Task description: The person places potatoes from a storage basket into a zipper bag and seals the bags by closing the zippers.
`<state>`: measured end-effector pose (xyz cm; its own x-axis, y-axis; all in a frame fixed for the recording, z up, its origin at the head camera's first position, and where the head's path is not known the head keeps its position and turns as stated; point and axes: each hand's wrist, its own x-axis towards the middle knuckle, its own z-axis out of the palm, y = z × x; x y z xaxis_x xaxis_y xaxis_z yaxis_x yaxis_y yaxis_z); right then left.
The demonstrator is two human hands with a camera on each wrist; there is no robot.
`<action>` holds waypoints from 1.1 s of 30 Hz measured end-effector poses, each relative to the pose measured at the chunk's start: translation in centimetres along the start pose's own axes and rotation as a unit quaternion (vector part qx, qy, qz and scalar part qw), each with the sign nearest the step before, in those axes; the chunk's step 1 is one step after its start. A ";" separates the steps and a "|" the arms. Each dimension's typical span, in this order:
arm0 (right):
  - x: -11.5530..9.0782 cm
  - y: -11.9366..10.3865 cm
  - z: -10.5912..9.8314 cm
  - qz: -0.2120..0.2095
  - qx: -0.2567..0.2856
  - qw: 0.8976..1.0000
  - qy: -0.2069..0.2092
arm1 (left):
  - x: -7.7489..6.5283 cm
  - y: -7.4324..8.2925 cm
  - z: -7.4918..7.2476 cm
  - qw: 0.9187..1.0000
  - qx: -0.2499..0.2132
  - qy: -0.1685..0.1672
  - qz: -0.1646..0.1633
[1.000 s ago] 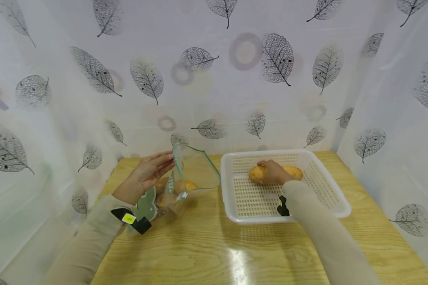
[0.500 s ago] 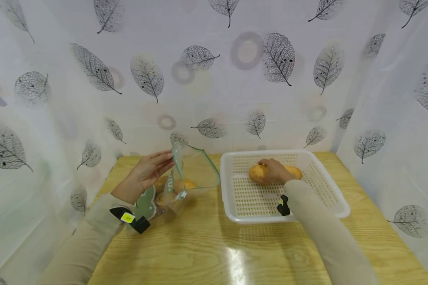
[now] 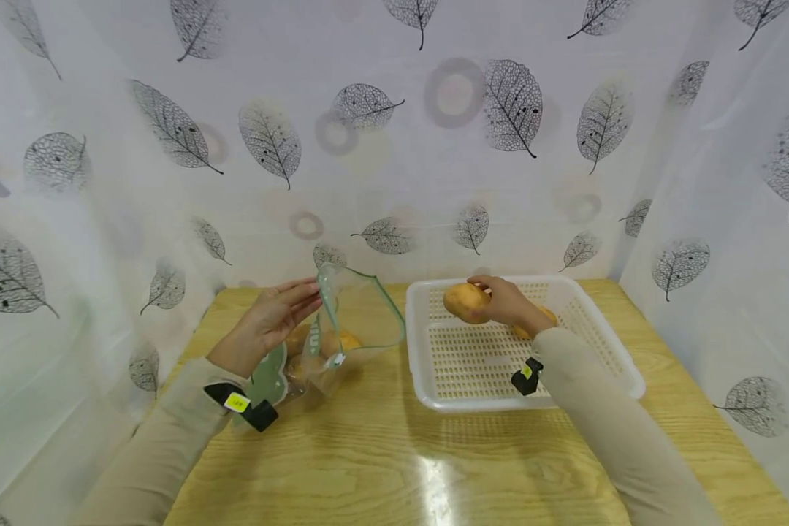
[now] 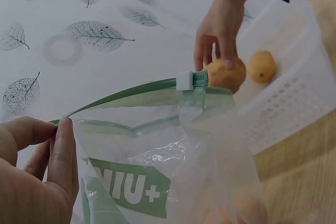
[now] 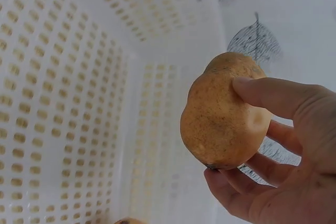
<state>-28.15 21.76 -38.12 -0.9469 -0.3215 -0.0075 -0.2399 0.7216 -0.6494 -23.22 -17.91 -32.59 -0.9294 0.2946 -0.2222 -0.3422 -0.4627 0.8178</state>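
My left hand [image 3: 269, 321] pinches the green zip edge of a clear slider bag [image 4: 173, 153], holding its mouth wide. A white slider [image 4: 184, 81] sits at one end of the zip. Potatoes [image 3: 350, 340] show through the plastic low in the bag. Over the left part of a white slotted basket [image 3: 416, 351], my right hand [image 3: 505, 301] grips a lumpy potato [image 5: 223, 114] between thumb and fingers. Another potato [image 4: 262, 67] lies in the basket, partly hidden behind the right hand and wrist in the head view.
Both the bag and the basket stand on a wood-grain table [image 3: 342, 467], the bag on the left. A pale curtain [image 3: 394, 161] printed with leaves hangs behind and along both sides. A gap of bare tabletop separates bag from basket.
My right hand has lifted the potato up from the basket floor and a little to the left, uncovering more of the other potato. The left hand and bag have stayed put.
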 end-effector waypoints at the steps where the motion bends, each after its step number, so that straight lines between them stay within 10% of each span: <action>1: 0.0 -0.3 0.0 -0.002 0.007 1.000 0.003 | 0.0 0.0 0.0 1.000 0.002 0.000 0.001; 33: -1.0 -10.9 4.7 -0.120 0.179 0.976 -0.008 | 0.6 -0.3 0.6 0.999 0.024 0.016 0.019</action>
<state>-23.63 11.35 -34.60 -0.8682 -0.4671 0.1674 -0.3618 0.3649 -0.8579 -23.54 -17.07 -32.64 -0.9460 0.2497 -0.2066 -0.2999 -0.4327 0.8502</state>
